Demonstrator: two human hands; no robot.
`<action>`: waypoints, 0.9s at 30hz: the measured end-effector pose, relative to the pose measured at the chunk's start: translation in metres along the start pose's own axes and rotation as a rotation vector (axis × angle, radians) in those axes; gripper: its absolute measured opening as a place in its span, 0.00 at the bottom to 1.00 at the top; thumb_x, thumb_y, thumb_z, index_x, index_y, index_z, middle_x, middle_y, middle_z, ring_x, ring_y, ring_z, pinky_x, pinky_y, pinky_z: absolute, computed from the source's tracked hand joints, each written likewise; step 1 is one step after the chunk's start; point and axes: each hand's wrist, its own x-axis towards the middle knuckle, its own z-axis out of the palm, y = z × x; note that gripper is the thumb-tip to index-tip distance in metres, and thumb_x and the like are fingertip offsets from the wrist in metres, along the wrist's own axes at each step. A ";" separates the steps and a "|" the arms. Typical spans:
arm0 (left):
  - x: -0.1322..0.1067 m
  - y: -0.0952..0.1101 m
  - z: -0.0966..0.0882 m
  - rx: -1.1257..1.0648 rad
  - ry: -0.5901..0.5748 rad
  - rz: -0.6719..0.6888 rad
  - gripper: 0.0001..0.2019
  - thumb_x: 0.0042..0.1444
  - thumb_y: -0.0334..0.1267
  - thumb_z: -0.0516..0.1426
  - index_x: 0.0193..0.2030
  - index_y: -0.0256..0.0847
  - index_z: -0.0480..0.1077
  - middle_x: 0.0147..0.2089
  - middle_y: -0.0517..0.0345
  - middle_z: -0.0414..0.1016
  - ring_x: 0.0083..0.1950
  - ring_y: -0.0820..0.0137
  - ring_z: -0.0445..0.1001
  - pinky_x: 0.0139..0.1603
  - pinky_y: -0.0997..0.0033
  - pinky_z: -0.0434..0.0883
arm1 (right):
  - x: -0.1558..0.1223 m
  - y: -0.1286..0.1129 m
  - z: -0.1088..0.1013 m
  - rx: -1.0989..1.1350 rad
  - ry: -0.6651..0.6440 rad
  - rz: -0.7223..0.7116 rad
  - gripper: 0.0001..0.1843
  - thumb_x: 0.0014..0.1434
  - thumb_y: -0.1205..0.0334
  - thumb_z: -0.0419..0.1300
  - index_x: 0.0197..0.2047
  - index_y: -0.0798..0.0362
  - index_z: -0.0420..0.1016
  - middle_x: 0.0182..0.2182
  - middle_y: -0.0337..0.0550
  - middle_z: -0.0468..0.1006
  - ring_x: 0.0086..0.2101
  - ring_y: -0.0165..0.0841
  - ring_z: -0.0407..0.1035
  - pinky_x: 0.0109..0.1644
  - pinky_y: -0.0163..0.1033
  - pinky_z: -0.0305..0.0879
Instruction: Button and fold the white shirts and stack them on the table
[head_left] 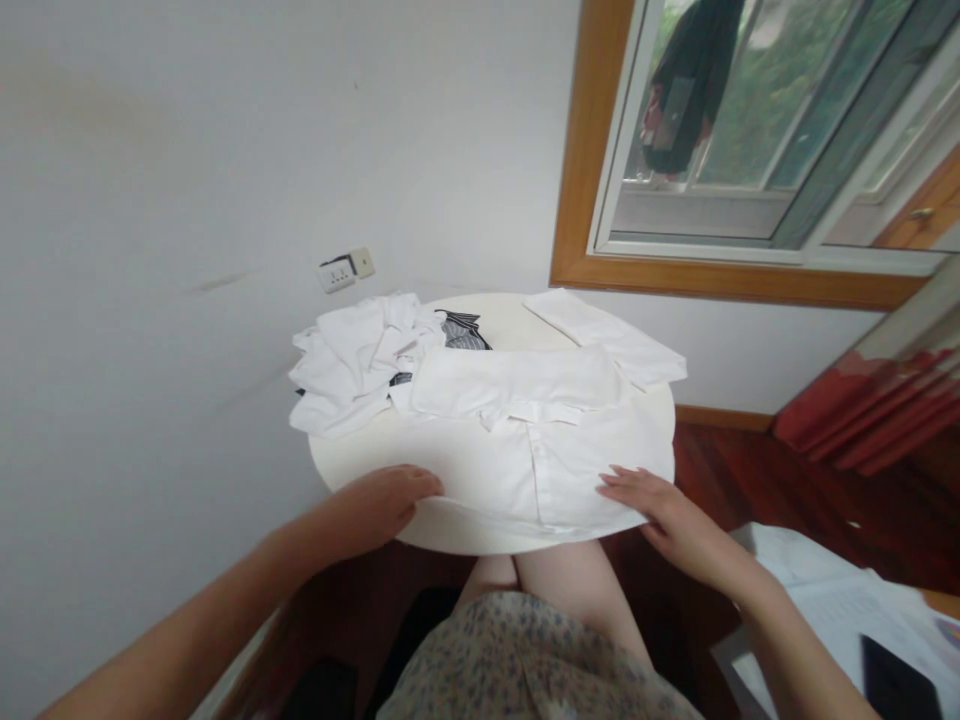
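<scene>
A white shirt (487,465) lies buttoned side up on a round white table (345,460), its collar and button placket showing and its hem near the front edge. One sleeve crosses below the collar, and the other sleeve (600,335) reaches toward the back right. At the shirt's lower left corner, my left hand (401,497) has its fingers curled over the hem, closed on the cloth. My right hand (664,510) rests on the lower right part of the shirt with fingers stretched out flat, its thumb by the table edge.
A rumpled pile of white clothes (349,360) sits at the table's left, beside a black-and-white striped cloth (465,330). Behind are a wall with a socket (337,275) and a wood-framed window (570,270). Papers and a dark flat device (896,680) lie at lower right.
</scene>
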 end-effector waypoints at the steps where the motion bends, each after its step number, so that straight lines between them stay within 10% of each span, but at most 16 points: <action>1: -0.004 -0.011 -0.003 0.000 -0.001 -0.032 0.25 0.47 0.24 0.48 0.48 0.48 0.74 0.51 0.60 0.78 0.53 0.67 0.74 0.58 0.67 0.68 | -0.005 0.011 -0.001 -0.051 0.048 0.046 0.39 0.46 0.77 0.48 0.59 0.42 0.70 0.59 0.41 0.71 0.62 0.40 0.58 0.66 0.61 0.50; 6: -0.025 -0.055 -0.011 -0.086 0.111 -0.171 0.19 0.51 0.35 0.50 0.47 0.48 0.75 0.48 0.56 0.78 0.50 0.62 0.74 0.53 0.66 0.69 | -0.031 0.054 -0.013 -0.193 0.306 0.234 0.28 0.48 0.71 0.52 0.49 0.39 0.77 0.51 0.40 0.77 0.60 0.46 0.61 0.65 0.67 0.47; 11: -0.012 -0.065 -0.015 -0.305 0.334 -0.282 0.20 0.56 0.52 0.48 0.40 0.42 0.74 0.43 0.54 0.79 0.44 0.62 0.74 0.44 0.70 0.71 | -0.025 0.068 -0.035 0.153 0.489 0.266 0.15 0.54 0.61 0.56 0.43 0.46 0.79 0.49 0.45 0.78 0.55 0.44 0.68 0.62 0.54 0.61; 18: 0.095 -0.083 -0.026 -0.165 0.862 -0.640 0.24 0.63 0.52 0.39 0.39 0.38 0.70 0.37 0.50 0.76 0.40 0.63 0.72 0.40 0.69 0.68 | 0.103 0.112 -0.070 0.372 0.736 0.536 0.23 0.57 0.45 0.58 0.42 0.58 0.77 0.38 0.50 0.81 0.40 0.43 0.75 0.42 0.44 0.71; 22: 0.145 -0.100 -0.019 0.086 0.715 -0.858 0.23 0.65 0.46 0.39 0.45 0.35 0.70 0.39 0.39 0.76 0.42 0.55 0.75 0.41 0.61 0.67 | 0.175 0.128 -0.058 -0.070 0.468 0.791 0.20 0.63 0.52 0.52 0.43 0.60 0.76 0.41 0.58 0.80 0.45 0.47 0.73 0.44 0.44 0.68; 27: 0.159 -0.116 0.007 0.216 0.502 -0.878 0.23 0.65 0.41 0.39 0.52 0.28 0.68 0.37 0.33 0.76 0.42 0.51 0.76 0.41 0.56 0.68 | 0.195 0.124 -0.020 -0.453 0.285 0.847 0.20 0.67 0.55 0.46 0.51 0.56 0.71 0.39 0.58 0.80 0.43 0.47 0.74 0.46 0.50 0.64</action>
